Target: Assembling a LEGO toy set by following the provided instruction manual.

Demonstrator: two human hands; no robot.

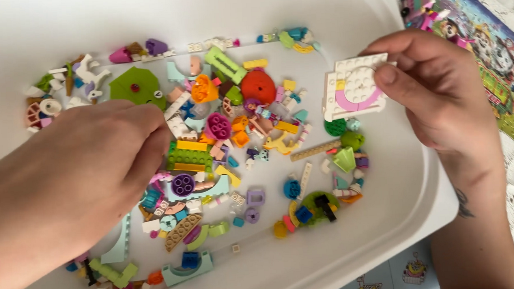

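A white plastic tray (404, 201) holds several small toy bricks (222, 146) in many colours. My right hand (433, 85) holds a white brick assembly (353, 88) with a pink curved strip, thumb on its front, above the tray's right side. My left hand (90, 169) reaches down into the pile on the left, fingers curled among the pieces near a green round piece (136, 86). What its fingertips grip is hidden.
A colourful printed booklet or box (483, 42) lies beyond the tray at the upper right on a white lacy cloth. Another printed sheet (390, 274) shows below the tray's lower right corner.
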